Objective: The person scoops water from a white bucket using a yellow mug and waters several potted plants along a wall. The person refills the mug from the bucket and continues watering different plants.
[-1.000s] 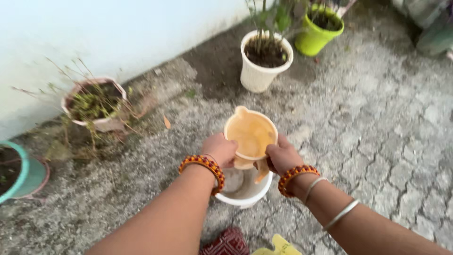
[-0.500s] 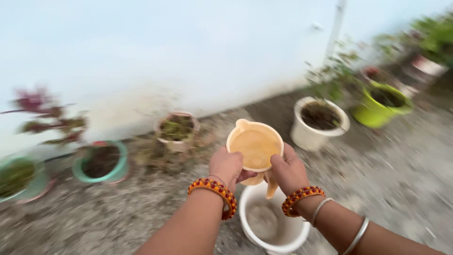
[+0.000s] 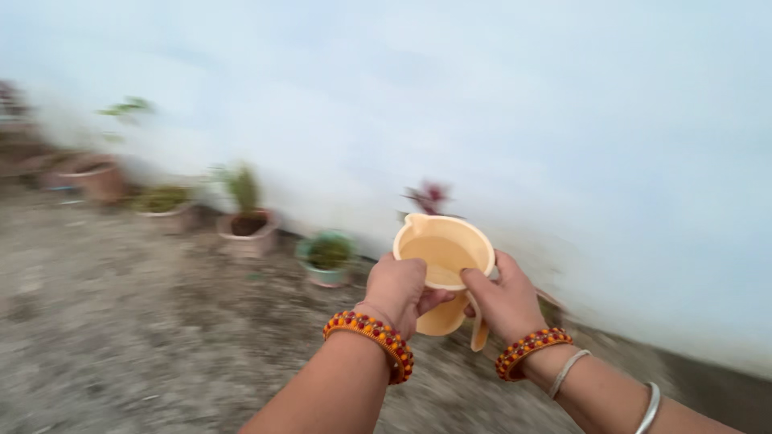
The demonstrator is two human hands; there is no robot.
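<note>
Pale wall [image 3: 482, 96], gravelly ground [image 3: 121, 321], potted plants [image 3: 245, 213] along wall.

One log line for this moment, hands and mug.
left hand: gripping orange mug | right hand: on mug, by handle | mug: upright, liquid inside | background: potted plants along wall, blurred

Jug [image 3: 443, 265]: pale orange plastic, smooth, slight sheen, thin strap handle same plastic. Bangles on both wrists [image 3: 371, 337]: orange, red and yellow beads, knobbly. 2 thin metal bangles [image 3: 568, 371] on right forearm, polished silver look. Ground [image 3: 121, 321]: rough, gritty, grey, matt. Wall [image 3: 482, 104]: pale painted plaster, matt. Pot [image 3: 246, 233]: dull earthen clay look, blurred.
</note>
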